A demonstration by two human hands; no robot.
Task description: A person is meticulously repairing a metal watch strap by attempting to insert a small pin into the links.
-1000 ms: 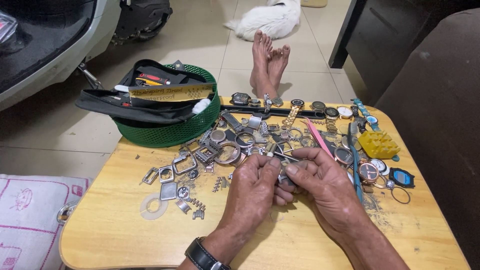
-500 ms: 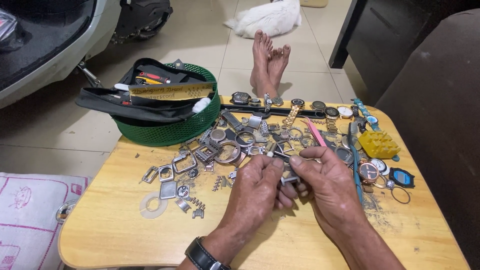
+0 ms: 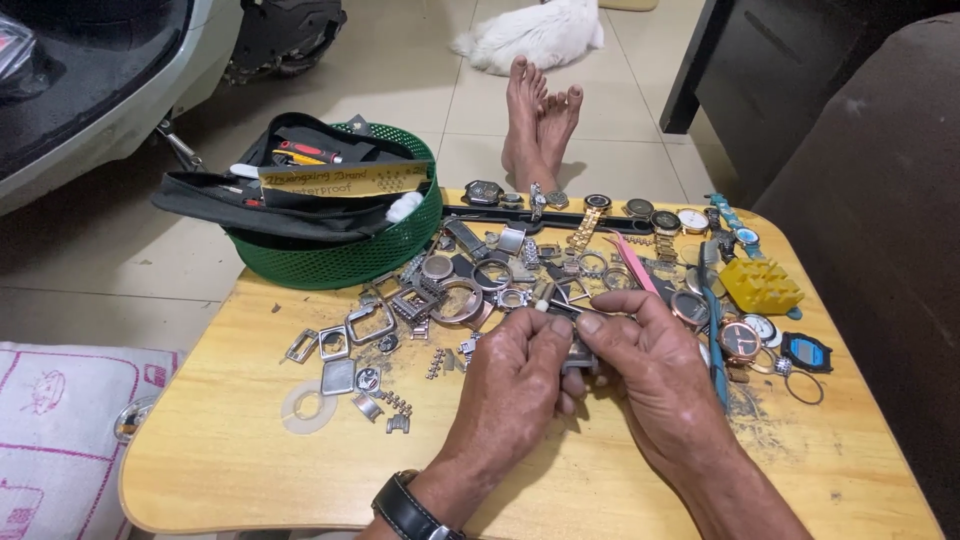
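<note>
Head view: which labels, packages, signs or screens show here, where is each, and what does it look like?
Label strip: on the black tool pouch in the green basket, table's far left; long yellow rectangle with dark handwriting.
Digital watch face: table's right edge, right of the right hand; small dark screen, blue-trimmed black case.
No packages or signs visible.

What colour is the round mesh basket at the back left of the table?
The basket is dark green, with black tool pouches lying in it. The head view shows it best.
</note>
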